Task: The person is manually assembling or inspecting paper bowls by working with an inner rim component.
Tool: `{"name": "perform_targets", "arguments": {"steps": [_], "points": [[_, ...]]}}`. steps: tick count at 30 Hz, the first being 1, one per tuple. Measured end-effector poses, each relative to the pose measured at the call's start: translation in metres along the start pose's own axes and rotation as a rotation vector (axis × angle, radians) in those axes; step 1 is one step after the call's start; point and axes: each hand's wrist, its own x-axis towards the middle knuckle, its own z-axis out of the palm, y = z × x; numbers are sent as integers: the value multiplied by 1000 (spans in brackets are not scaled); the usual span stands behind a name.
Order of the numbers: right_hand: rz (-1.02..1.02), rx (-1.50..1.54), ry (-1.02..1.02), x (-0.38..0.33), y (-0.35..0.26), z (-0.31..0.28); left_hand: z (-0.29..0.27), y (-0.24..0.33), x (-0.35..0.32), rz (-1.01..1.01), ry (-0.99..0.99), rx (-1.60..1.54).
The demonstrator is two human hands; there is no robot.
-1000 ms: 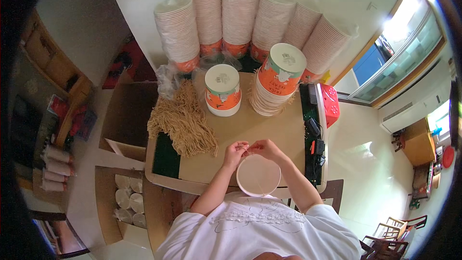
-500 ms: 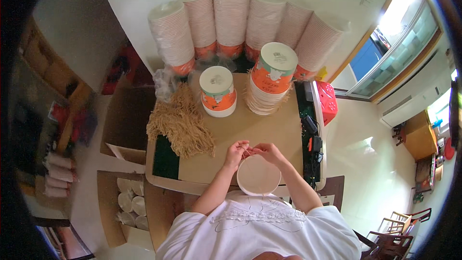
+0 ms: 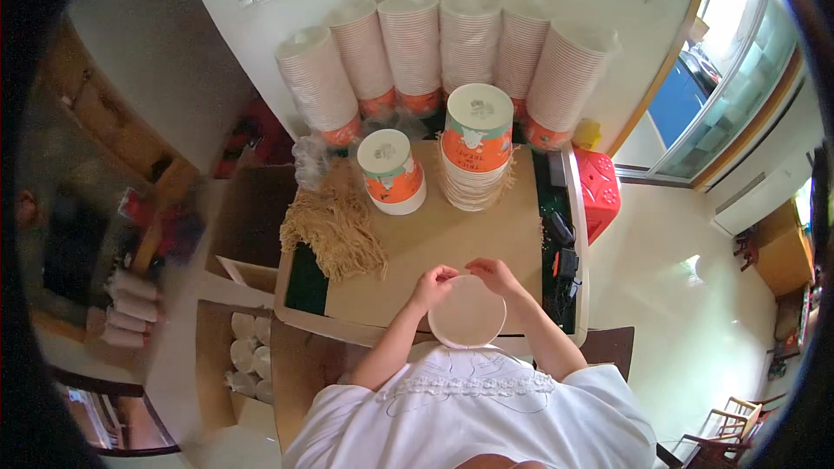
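A white paper bucket [image 3: 467, 317] stands between my forearms at the table's near edge, its open mouth turned up toward me. At the left of its far rim, my left hand [image 3: 433, 285] has its fingers pinched together. My right hand [image 3: 493, 275] bends over the far right of the rim with fingers closed. A gap separates the hands; anything thin in their fingers is too small to make out. Beyond them stand an upturned orange-and-white bucket [image 3: 395, 181] and a taller stack of nested buckets [image 3: 477, 143] with tan strands around it. Left lies a heap of tan cords [image 3: 334, 230].
Several plastic-wrapped bucket stacks [image 3: 408, 48] line the wall. A cardboard sheet [image 3: 434, 247] covers much of the table. Black adapters [image 3: 565, 260] lie along the right edge, near a red stool [image 3: 598, 195]. An open carton [image 3: 219, 365] of white buckets is on the left.
My hands, together at the far rim before, have drawn apart, the right one moving slightly right. The bucket stays against my front. The whole view has shifted a little.
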Motion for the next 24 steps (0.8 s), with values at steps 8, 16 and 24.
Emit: {"name": "perform_targets", "arguments": {"steps": [8,16,24], "points": [[159,418,-542,7,-4,-40,18,23,-13,30,59,233],[-104,-11,-707,41,18,-50,25,32,3,-11,-12,279],[-451,-220,-299,38,-37,-54,18,2,42,-12,-92,101]]}}
